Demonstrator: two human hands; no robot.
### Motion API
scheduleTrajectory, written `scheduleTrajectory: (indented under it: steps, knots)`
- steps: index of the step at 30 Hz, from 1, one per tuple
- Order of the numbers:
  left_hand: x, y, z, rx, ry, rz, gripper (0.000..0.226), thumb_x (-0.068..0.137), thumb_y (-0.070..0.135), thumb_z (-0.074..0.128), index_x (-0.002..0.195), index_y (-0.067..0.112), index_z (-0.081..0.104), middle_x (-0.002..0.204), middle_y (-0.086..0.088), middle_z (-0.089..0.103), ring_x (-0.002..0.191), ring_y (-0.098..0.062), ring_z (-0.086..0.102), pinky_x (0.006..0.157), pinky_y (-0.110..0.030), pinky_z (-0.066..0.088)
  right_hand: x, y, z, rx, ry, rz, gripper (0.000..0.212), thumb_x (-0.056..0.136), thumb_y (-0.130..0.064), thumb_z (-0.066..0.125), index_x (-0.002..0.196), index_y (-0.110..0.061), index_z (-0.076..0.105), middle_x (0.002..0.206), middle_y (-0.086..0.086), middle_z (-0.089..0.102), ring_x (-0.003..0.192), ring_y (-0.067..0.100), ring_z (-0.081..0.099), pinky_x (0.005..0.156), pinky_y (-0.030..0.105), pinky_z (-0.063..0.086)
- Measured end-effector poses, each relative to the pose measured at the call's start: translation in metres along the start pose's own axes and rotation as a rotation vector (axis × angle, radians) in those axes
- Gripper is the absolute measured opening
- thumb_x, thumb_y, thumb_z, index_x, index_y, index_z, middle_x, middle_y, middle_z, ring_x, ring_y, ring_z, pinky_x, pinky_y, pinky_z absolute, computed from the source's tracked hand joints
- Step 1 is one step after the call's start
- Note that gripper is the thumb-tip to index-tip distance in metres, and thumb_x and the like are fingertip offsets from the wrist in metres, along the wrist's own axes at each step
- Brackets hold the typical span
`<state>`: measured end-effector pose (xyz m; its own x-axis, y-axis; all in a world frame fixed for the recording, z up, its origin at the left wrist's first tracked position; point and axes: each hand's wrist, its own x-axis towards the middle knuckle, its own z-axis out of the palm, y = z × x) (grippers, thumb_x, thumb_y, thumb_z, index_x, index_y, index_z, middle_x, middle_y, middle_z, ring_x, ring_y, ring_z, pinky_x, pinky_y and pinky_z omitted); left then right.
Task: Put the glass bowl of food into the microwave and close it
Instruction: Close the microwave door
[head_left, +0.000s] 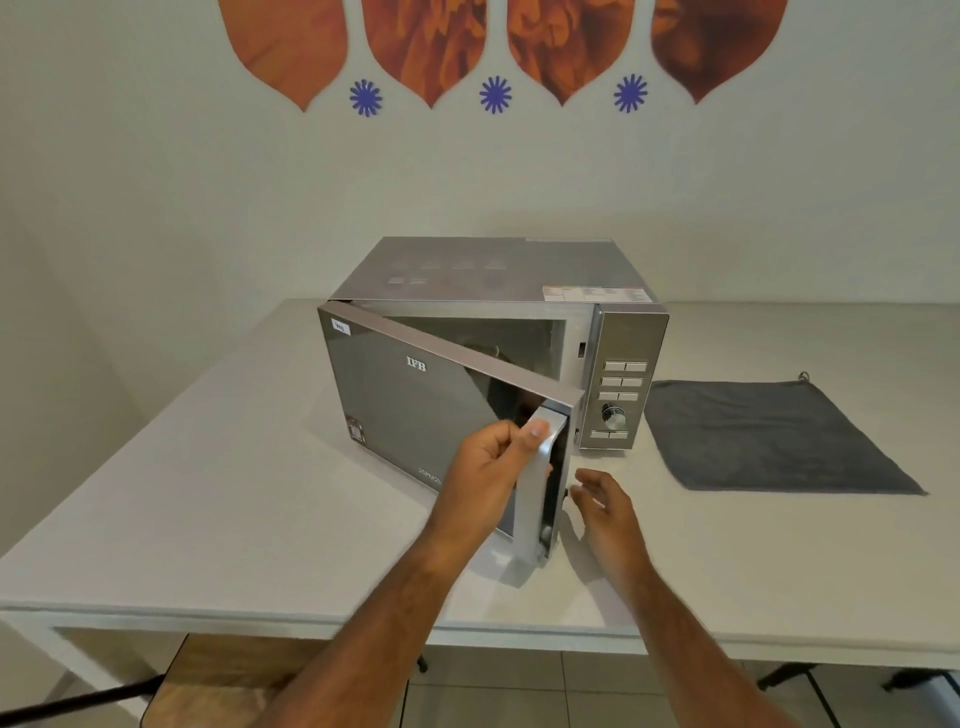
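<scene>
A silver microwave (498, 270) stands at the back middle of the white table (208, 493). Its mirrored door (410, 400) is hinged on the left and stands partly open, swung toward me. My left hand (488, 467) grips the door's silver handle (540, 483) at the free edge. My right hand (605, 506) hovers open just right of the handle, holding nothing. Only a dark shape shows through the gap into the cavity (498, 348), and I cannot tell whether it is the glass bowl.
A dark grey cloth (769, 436) lies flat on the table to the right of the microwave. The control panel with buttons and a dial (615, 400) faces me. A wooden seat (228, 670) sits under the table's front edge.
</scene>
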<state>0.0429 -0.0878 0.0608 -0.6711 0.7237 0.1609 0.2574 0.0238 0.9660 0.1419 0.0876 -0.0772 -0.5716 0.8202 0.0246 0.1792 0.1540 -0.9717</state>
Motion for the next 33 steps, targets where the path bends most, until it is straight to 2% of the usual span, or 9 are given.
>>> scheduleTrajectory:
  steps: [2, 4, 7, 9, 13, 15, 19, 25, 33]
  knots:
    - [0.015, 0.001, 0.009, 0.027, -0.005, 0.009, 0.061, 0.090, 0.078, 0.057, 0.099, 0.019, 0.072, 0.096, -0.005, 0.075, 0.093, -0.023, 0.075, 0.076, -0.026, 0.067, -0.001, -0.008, -0.009, 0.039, 0.053, -0.021, 0.018, 0.105, -0.026, 0.060, 0.123, -0.026, 0.066, 0.121, -0.008, 0.069, 0.119, 0.016, 0.066, 0.092, 0.026, 0.051]
    - [0.030, 0.004, 0.018, 0.047, -0.014, 0.019, 0.058, 0.093, 0.074, 0.058, 0.098, 0.017, 0.071, 0.096, -0.010, 0.075, 0.094, -0.028, 0.076, 0.081, -0.040, 0.067, -0.001, -0.016, -0.016, 0.030, 0.104, -0.069, 0.015, 0.106, -0.034, 0.058, 0.112, -0.026, 0.069, 0.111, -0.006, 0.072, 0.112, 0.017, 0.067, 0.088, 0.028, 0.052]
    - [0.049, 0.010, 0.029, 0.059, -0.035, 0.042, 0.070, 0.088, 0.082, 0.055, 0.098, 0.013, 0.069, 0.100, -0.020, 0.074, 0.097, -0.039, 0.075, 0.084, -0.054, 0.066, -0.007, -0.031, -0.022, 0.007, 0.167, -0.194, 0.036, 0.101, -0.057, 0.053, 0.098, -0.025, 0.070, 0.094, -0.003, 0.073, 0.094, 0.015, 0.068, 0.085, 0.034, 0.055]
    - [0.060, 0.013, 0.035, 0.073, -0.041, 0.055, 0.078, 0.081, 0.089, 0.051, 0.096, 0.014, 0.069, 0.100, -0.023, 0.073, 0.099, -0.042, 0.074, 0.086, -0.058, 0.065, -0.009, -0.041, -0.025, -0.061, 0.185, -0.288, 0.054, 0.092, -0.076, 0.048, 0.093, -0.026, 0.070, 0.086, -0.007, 0.073, 0.086, 0.014, 0.068, 0.079, 0.031, 0.056]
    - [0.082, 0.014, 0.045, 0.113, -0.027, 0.058, 0.079, 0.084, 0.090, 0.050, 0.095, 0.014, 0.069, 0.098, -0.021, 0.073, 0.100, -0.039, 0.073, 0.087, -0.057, 0.065, -0.003, -0.058, -0.022, -0.300, 0.165, -0.363, 0.050, 0.085, -0.087, 0.047, 0.104, -0.046, 0.066, 0.100, -0.033, 0.069, 0.086, 0.004, 0.070, 0.078, 0.027, 0.055]
    - [0.091, 0.014, 0.048, 0.106, -0.025, 0.057, 0.070, 0.091, 0.079, 0.055, 0.097, 0.011, 0.070, 0.100, -0.022, 0.074, 0.101, -0.040, 0.073, 0.088, -0.059, 0.064, 0.003, -0.062, -0.018, -0.400, 0.130, -0.382, 0.059, 0.088, -0.084, 0.044, 0.118, -0.039, 0.067, 0.111, -0.026, 0.072, 0.081, 0.006, 0.072, 0.081, 0.028, 0.057]
    - [0.106, 0.016, 0.052, 0.072, -0.017, 0.042, 0.053, 0.098, 0.060, 0.065, 0.095, 0.009, 0.077, 0.095, -0.017, 0.078, 0.096, -0.035, 0.076, 0.088, -0.056, 0.064, 0.016, -0.064, -0.015, -0.440, 0.065, -0.330, 0.057, 0.097, -0.069, 0.041, 0.130, -0.027, 0.062, 0.130, -0.003, 0.074, 0.104, 0.021, 0.075, 0.084, 0.028, 0.060]
    - [0.125, 0.022, 0.055, 0.092, -0.016, 0.043, 0.040, 0.099, 0.047, 0.072, 0.104, 0.009, 0.083, 0.101, -0.011, 0.082, 0.099, -0.026, 0.077, 0.094, -0.048, 0.065, 0.035, -0.078, -0.021, -0.459, 0.015, -0.237, 0.061, 0.096, -0.067, 0.042, 0.139, -0.026, 0.060, 0.132, 0.000, 0.073, 0.103, 0.025, 0.073, 0.093, 0.048, 0.062]
    - [0.140, 0.022, 0.057, 0.223, -0.061, 0.103, 0.038, 0.098, 0.038, 0.075, 0.125, 0.011, 0.080, 0.120, -0.006, 0.082, 0.112, -0.021, 0.075, 0.102, -0.043, 0.062, 0.055, -0.084, -0.024, -0.486, -0.017, -0.166, 0.051, 0.103, -0.055, 0.048, 0.142, -0.023, 0.057, 0.137, 0.001, 0.069, 0.106, 0.028, 0.073, 0.102, 0.052, 0.057]
